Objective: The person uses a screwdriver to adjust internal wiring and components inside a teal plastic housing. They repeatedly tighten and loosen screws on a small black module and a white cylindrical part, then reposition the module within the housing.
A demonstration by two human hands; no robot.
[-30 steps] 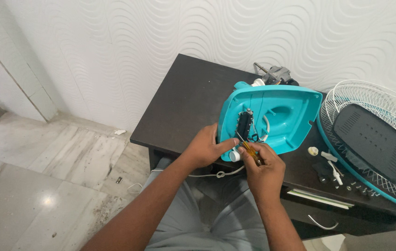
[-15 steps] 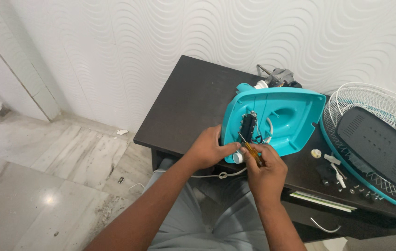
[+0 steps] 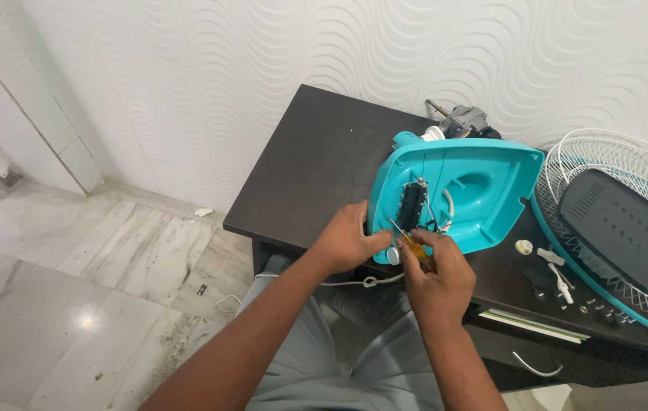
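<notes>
Fingers (image 3: pixel 373 242) of our left hand (image 3: pixel 347 243) clamp the near edge of the teal fan base (image 3: pixel 461 194), thumb pressed on its rim, likely to keep it from sliding. Our right hand (image 3: pixel 438 278) is closed round an orange-handled screwdriver (image 3: pixel 414 245), with the tip angled up into the base near the black switch block (image 3: pixel 409 205) and its loose wires, so the base lies underside up to expose those parts.

All places below are relative to the teal base. It sits at the near edge of the dark worktop (image 3: pixel 316 167), close to our body for reach. Behind it, against the wavy white wall (image 3: pixel 263 68), lies a grey motor (image 3: pixel 465 120). To its right rests the white wire fan guard (image 3: pixel 621 167) with a dark flat panel (image 3: pixel 628 232) lying on it. Near its right corner, small white parts (image 3: pixel 548 259) and screws (image 3: pixel 594 308) are scattered, kept aside. Below it a white cord (image 3: pixel 370 281) hangs off the worktop. To its left, the marble floor (image 3: pixel 73 281).
</notes>
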